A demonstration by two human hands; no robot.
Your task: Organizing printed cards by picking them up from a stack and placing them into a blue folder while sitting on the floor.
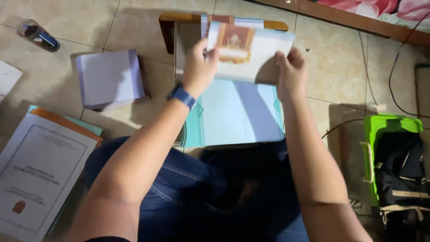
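Observation:
My left hand (199,67) and my right hand (292,71) both hold a white booklet (251,51) with a red-brown emblem panel, lifted over a stack of pale teal sheets (235,112). The left hand grips its left edge, and the right hand grips its lower right edge. A blue watch band sits on my left wrist. The stack rests on a small wooden table (168,27) just beyond my knees in blue jeans.
A pile of white booklets (109,78) lies on the tiled floor at left. Printed white documents over orange and teal folders (42,170) lie at lower left. A dark bottle (38,36) lies at top left. A green crate with a black bag (394,157) and cables are at right.

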